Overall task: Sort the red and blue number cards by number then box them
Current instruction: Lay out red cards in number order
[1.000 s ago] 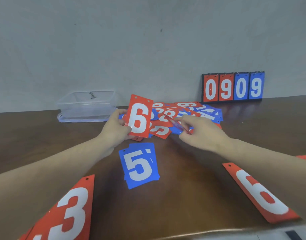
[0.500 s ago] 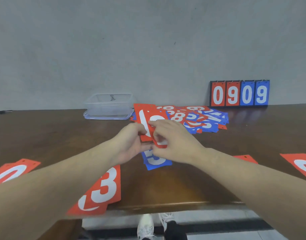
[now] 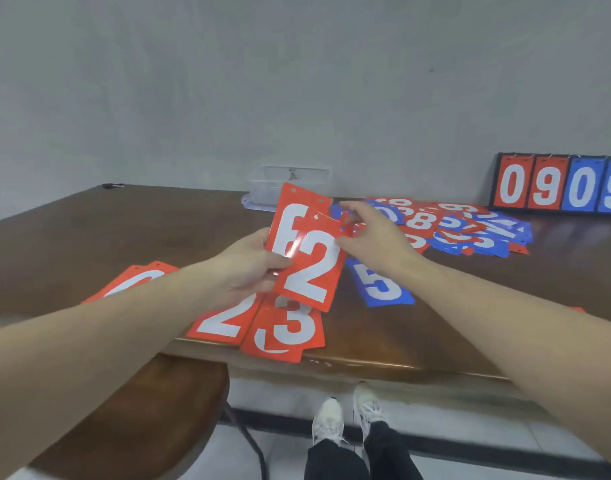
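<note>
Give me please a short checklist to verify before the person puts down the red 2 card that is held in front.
1. Red 2 card held firmly: ok, the left hand grips it with another red card behind.
2. Right hand state: it pinches the 2 card's top corner.
3. Matching pile exists: ok, a red 2 lies near the table edge.
4. Number on the rear card: cannot tell, partly hidden.
5. Box reachable: ok, it stands behind the cards.
</note>
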